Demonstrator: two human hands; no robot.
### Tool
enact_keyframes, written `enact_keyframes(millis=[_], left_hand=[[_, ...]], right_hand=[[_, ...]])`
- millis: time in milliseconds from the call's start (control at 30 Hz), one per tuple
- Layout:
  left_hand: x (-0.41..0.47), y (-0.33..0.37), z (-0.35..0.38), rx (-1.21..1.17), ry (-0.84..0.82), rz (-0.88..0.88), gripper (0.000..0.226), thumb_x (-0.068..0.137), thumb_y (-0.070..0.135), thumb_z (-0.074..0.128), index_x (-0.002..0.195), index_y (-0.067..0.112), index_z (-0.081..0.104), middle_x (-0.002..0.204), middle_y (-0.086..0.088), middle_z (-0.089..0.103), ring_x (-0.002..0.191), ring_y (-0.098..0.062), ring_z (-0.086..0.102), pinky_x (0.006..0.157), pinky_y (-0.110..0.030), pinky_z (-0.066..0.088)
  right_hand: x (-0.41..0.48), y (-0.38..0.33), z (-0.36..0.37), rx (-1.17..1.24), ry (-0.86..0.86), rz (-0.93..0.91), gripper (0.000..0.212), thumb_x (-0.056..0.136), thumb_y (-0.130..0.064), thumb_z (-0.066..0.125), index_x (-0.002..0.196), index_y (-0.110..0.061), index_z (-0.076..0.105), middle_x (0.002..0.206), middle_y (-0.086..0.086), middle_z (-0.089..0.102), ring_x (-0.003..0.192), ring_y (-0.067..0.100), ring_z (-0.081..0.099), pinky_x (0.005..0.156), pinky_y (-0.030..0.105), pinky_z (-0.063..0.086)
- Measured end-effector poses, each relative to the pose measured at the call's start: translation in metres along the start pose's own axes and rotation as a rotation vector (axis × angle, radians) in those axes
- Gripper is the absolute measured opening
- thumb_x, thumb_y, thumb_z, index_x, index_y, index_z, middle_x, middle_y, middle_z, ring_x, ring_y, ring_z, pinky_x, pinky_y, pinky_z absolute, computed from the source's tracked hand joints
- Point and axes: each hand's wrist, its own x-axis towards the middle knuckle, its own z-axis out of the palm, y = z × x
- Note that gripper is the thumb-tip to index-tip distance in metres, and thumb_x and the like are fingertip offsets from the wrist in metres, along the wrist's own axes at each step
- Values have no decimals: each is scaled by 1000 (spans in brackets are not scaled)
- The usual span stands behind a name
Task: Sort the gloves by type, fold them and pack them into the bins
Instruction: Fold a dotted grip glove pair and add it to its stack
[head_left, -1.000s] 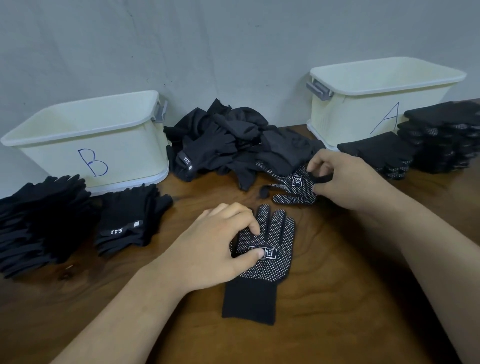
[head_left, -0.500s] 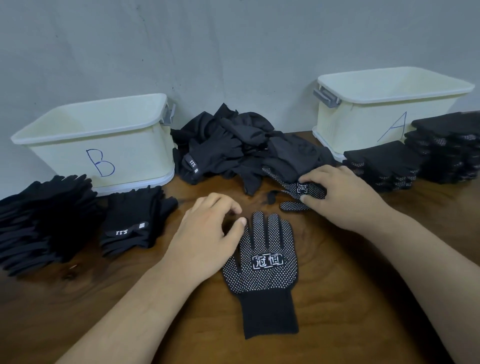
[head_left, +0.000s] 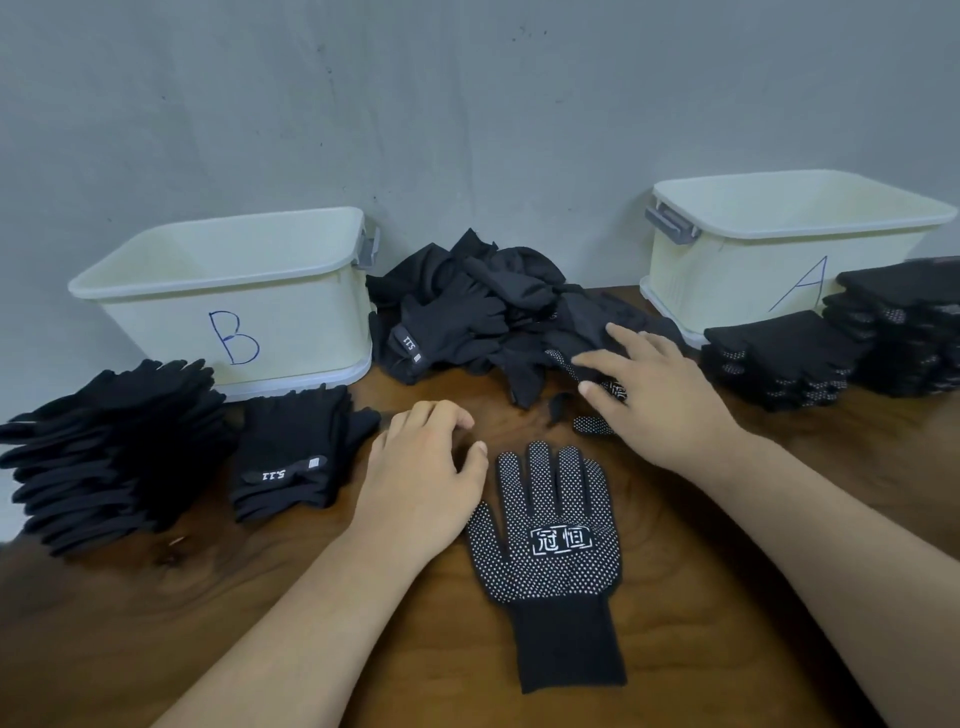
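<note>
A black dotted glove (head_left: 550, 551) with a white logo lies flat, palm up, on the wooden table (head_left: 727, 597). My left hand (head_left: 421, 478) rests just left of it with fingers loosely curled, holding nothing. My right hand (head_left: 654, 389) lies with spread fingers on a second dotted glove (head_left: 592, 423) at the front edge of a loose heap of black gloves (head_left: 483, 312). Cream bin B (head_left: 234, 296) stands at the left, cream bin A (head_left: 769, 244) at the right.
Folded plain black gloves are stacked at the far left (head_left: 104, 447), with a smaller folded stack marked 5.11 (head_left: 296, 457) beside them. Folded dotted gloves sit in two stacks at the right (head_left: 779, 358) (head_left: 904, 327). A grey wall rises behind the bins.
My left hand has slid off the flat dotted glove to its left. My right hand's fingers have spread out over the second dotted glove at the heap.
</note>
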Motion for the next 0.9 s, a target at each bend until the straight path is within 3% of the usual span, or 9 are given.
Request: enact_keyframes(millis=[100, 233, 333, 433, 533, 700, 767, 833, 900], left_hand=[[1, 1, 0, 6, -12, -7, 24, 103, 46, 55, 126, 38, 55, 129, 22, 52, 127, -6, 45, 111, -32, 32], [1, 2, 0, 14, -24, -11, 25, 104, 47, 54, 127, 39, 55, 131, 22, 52, 128, -6, 44, 114, -32, 31], [1, 1, 1, 18, -29, -11, 26, 104, 48, 54, 129, 39, 55, 131, 22, 51, 129, -6, 44, 115, -32, 31], [2, 2, 1, 27, -27, -5, 26, 104, 49, 53, 128, 40, 54, 131, 22, 50, 128, -5, 44, 117, -34, 32], [3, 2, 3, 38, -30, -4, 26, 104, 49, 52, 128, 40, 54, 131, 23, 50, 129, -5, 44, 119, -35, 32], [3, 1, 3, 37, -31, -4, 25, 103, 50, 52, 127, 41, 53, 129, 24, 49, 128, -4, 44, 118, -34, 32], [3, 2, 3, 38, -31, -4, 25, 103, 50, 53, 127, 42, 53, 129, 24, 49, 128, -4, 44, 118, -34, 33], [3, 2, 4, 41, -35, -4, 26, 103, 50, 52, 127, 42, 53, 129, 24, 49, 128, -4, 44, 118, -33, 33], [2, 1, 4, 42, -36, -3, 26, 103, 50, 52, 128, 41, 53, 129, 24, 49, 129, -4, 44, 117, -33, 32]], right_hand=[[19, -4, -3, -9, -23, 13, 53, 108, -56, 45, 159, -47, 34, 170, 2, 36, 150, 37, 42, 116, 56, 42], [44, 2, -8, 152, 89, 97, 43, 104, -43, 55, 146, -38, 51, 131, 2, 72, 117, 32, 68, 95, 44, 54], [62, 8, -16, 391, 238, 229, 35, 104, -37, 58, 139, -34, 62, 130, 1, 73, 118, 30, 67, 98, 38, 50], [67, 15, -25, 406, 368, 270, 36, 105, -38, 52, 141, -36, 58, 134, 0, 68, 121, 29, 63, 99, 40, 47], [66, 17, -21, 381, 358, 188, 37, 105, -33, 54, 142, -35, 58, 139, 1, 61, 121, 26, 60, 100, 36, 44], [69, 17, -19, 565, 403, 207, 33, 109, -27, 48, 139, -29, 61, 125, -4, 70, 115, 21, 63, 92, 30, 44], [71, 20, -17, 454, 367, 149, 39, 104, -20, 53, 141, -30, 61, 137, -3, 66, 125, 23, 59, 104, 35, 46], [71, 19, -12, 322, 322, 40, 53, 93, -7, 56, 140, -30, 63, 149, -1, 58, 139, 27, 48, 120, 42, 38], [71, 17, -9, 262, 235, -138, 59, 81, -5, 53, 130, -35, 69, 153, -7, 56, 146, 24, 41, 126, 51, 28]])
